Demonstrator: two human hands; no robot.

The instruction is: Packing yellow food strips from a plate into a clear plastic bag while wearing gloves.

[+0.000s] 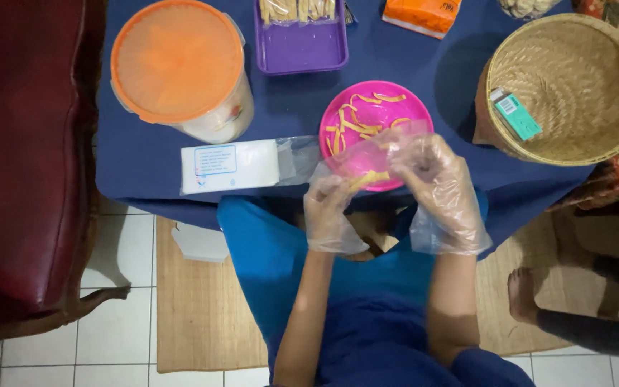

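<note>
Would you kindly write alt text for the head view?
Two hands in clear plastic gloves, left hand and right hand, hold a yellow strip over a pink plate of similar strips, on a blue tablecloth.

Dim indoor light, slightly cool cast. Soft shadow left of the woven basket [574, 86] on the bench [145, 158]. Mild glare on the orange tub lid [177, 61] and floor tiles [116, 330]. Overall soft focus, hands [385, 193] slightly blurred. Left side darkest.
</note>
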